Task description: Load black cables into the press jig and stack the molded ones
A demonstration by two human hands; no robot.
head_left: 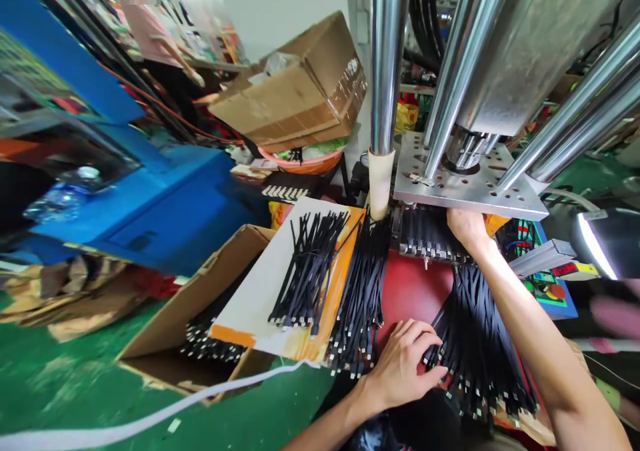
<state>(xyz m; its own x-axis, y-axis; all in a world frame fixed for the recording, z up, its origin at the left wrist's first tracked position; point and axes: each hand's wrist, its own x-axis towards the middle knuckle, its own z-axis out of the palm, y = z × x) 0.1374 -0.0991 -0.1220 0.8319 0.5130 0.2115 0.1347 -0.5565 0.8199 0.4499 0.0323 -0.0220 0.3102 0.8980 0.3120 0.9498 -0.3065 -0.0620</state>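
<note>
My left hand [403, 364] hovers over the edge of a red work surface [413, 287], fingers bent and thumb apart. Its fingertips are beside the metal-tipped ends of a fanned bundle of black cables [487, 344]. My right hand [469, 231] reaches under the steel plate [465, 181] of a press, at the right end of a mold [425, 237] with a row of black cable ends in it. The plate and mold hide its fingers. Another row of black cables [363, 284] hangs left of the red surface, and a tied bundle [313, 264] lies on a white board [260, 297].
Shiny press columns [383, 64] rise in front. A cardboard box [240, 251] with more cables stands lower left, near a blue machine [170, 204]. A large carton [300, 97] sits on an orange basket [305, 164]. At right are a control panel [555, 291] and lamp [597, 244]. A person [155, 41] stands behind.
</note>
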